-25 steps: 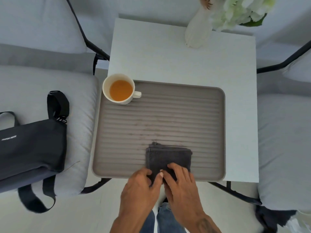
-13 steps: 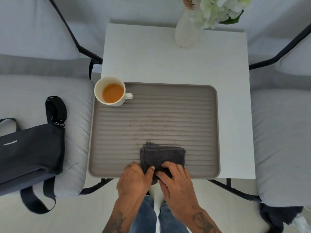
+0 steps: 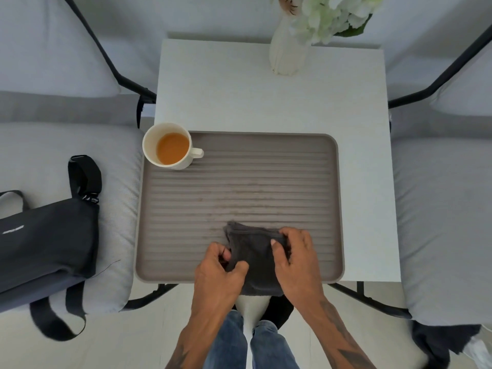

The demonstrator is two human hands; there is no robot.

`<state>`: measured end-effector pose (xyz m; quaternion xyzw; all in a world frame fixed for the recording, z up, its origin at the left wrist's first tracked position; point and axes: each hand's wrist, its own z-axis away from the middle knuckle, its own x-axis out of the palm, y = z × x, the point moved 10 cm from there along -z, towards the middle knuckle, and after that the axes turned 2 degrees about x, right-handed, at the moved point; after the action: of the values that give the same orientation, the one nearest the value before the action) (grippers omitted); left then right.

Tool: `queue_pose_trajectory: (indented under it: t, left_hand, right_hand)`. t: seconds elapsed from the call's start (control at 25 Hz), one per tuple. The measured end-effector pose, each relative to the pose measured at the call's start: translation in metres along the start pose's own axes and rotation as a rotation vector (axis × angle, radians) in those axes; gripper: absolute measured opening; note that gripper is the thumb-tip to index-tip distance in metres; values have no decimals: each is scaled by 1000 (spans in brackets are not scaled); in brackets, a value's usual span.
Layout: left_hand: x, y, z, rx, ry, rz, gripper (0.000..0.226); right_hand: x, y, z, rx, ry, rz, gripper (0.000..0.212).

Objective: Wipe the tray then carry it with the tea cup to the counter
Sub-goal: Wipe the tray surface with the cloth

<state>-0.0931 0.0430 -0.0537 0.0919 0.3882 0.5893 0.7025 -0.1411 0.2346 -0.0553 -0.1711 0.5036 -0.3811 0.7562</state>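
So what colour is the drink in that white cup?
Orange-amber, like tea, inside the white ceramic cup at the ribbed grey tray's far left corner; the head view shows it.

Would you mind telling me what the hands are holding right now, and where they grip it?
Both hands hold the dark cloth: left hand at its left edge, right hand at its right edge.

Both forearms are bare, no sleeves reaching the wrists. Dark tattoo work runs along the right forearm (image 3: 338,339), angular shapes near the bottom edge, and there's more ink on the left forearm (image 3: 183,352). The left hand (image 3: 217,272) and right hand (image 3: 295,258) show no rings or gloves. Below them, blue denim jeans (image 3: 251,344) cover both legs.
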Motion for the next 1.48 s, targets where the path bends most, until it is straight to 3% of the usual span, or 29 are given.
queue_pose_trajectory:
  t: [0.2,0.28,0.36,0.48,0.56,0.72,1.0,1.16,1.36,1.48]
  left_hand:
    - [-17,25,-8,126,96,196,20]
    - [-19,23,-15,145,124,84,22]
    - [-36,16,-16,214,237,-105,32]
    - [-83,0,-15,381,454,-341,38]
    - [-89,-18,-27,446,375,-530,52]
    - [-68,-45,-40,479,150,-678,86]
    - [-66,-47,-42,499,207,-653,107]
    - [-69,-45,-44,436,206,-674,119]
    - [-67,-45,-45,367,189,-723,115]
    - [-65,-47,-47,369,187,-746,113]
  right_hand:
    - [-40,-32,-9,-117,166,-105,21]
    - [-47,-34,-18,-121,224,-48,32]
    - [-37,-44,-14,-268,247,176,45]
    - [24,-51,-2,-563,29,475,59]
    - [57,-44,0,-684,-59,620,60]
    - [76,-39,-5,-698,-32,708,58]
    - [170,-122,15,-930,-86,674,46]
    - [137,-91,4,-925,-78,775,46]
    - [12,5,-16,-635,14,828,47]
    - [-1,14,-16,-536,83,788,48]
